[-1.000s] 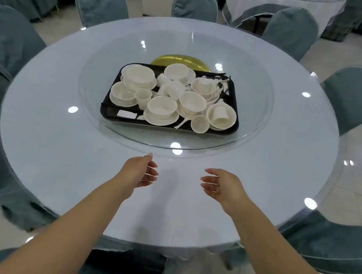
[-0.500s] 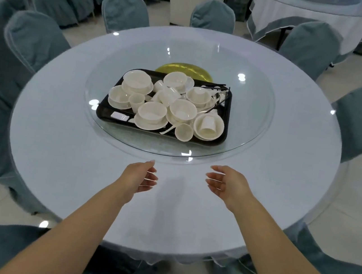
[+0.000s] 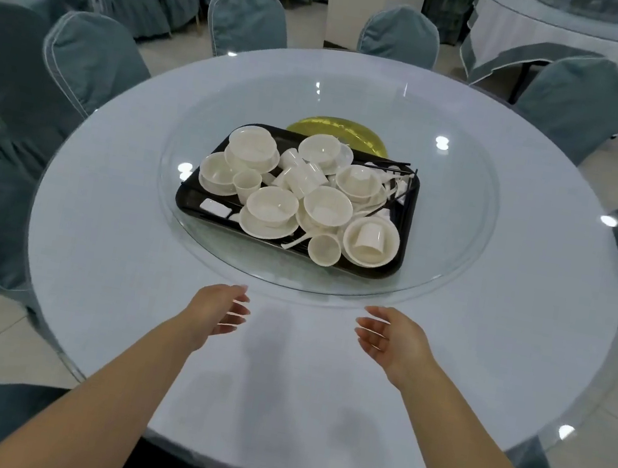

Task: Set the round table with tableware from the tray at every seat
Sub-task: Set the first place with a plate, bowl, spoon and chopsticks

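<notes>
Both hands hold nothing: the left hand (image 3: 217,310) and right hand (image 3: 392,338) hover palms facing each other, fingers loosely extended, above the near part of the round table (image 3: 100,261), just short of the near rim of the glass turntable (image 3: 462,201). Chairs (image 3: 95,62) in grey-blue covers ring the table; those at the near left and near right are cut off by the frame edges, and the near table edge hides whatever lies beneath. At far right a second table (image 3: 573,37) with a white cloth is only partly in view; a white pillar (image 3: 370,1) stands beyond the far chairs. The pale blue tabletop shows bright light reflections. On the turntable's middle sits a black tray (image 3: 191,201), with a gold base (image 3: 339,131) partly hidden behind its far side. The tray holds white tableware heaped together: bowls (image 3: 271,203) on saucers, small cups (image 3: 324,250), spoons, and dark chopsticks (image 3: 391,164) at its far right corner. Exact counts are hard to make out in the pile.
</notes>
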Available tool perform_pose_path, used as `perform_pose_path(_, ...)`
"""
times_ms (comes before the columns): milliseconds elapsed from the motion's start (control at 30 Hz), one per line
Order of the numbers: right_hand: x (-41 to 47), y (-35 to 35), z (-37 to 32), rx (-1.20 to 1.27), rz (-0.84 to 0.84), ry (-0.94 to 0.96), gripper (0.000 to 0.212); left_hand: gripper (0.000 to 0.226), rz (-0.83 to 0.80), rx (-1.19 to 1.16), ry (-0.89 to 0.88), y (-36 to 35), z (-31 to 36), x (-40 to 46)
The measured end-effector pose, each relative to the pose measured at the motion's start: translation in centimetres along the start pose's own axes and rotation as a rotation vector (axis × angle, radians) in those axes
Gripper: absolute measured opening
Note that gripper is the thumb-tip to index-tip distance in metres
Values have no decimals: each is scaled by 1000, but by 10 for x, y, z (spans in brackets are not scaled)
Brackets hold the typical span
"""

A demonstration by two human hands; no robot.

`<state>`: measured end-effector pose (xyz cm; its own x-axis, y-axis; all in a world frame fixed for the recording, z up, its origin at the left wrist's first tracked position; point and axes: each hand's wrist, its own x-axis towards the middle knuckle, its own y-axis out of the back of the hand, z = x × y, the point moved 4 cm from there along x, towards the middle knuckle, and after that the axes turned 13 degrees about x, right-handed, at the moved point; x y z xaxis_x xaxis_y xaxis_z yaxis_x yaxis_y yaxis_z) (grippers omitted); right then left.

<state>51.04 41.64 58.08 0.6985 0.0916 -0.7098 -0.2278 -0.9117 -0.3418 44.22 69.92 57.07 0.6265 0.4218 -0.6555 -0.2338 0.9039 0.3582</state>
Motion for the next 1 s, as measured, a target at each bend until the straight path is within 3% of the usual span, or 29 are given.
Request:
perform_pose_path(167, 27, -27, 1, -184, -77, 29, 18, 25, -28, 34, -14, 9, 12, 30)
perform_pose_path(267, 46, -47, 6, -528, -109, 131, 19, 22, -7, 36, -15, 20, 21, 53)
perform_pose_path(567, 89, -69, 43, -1523, -367, 243, 64, 21, -93, 223, -147, 30, 27, 93)
perform_pose_path(733, 106, -46, 39, -1500, -393, 224, 61, 23, -177, 275, 11, 18, 14, 101)
perform_pose_path(867, 114, -32, 33, -1509, -441, 262, 54, 18, -41, 170, 4, 9, 20, 111)
perform_pose_path(1000, 117, -18, 24, -1517, -496, 303, 52, 16, -27, 158, 7, -6, 41, 118)
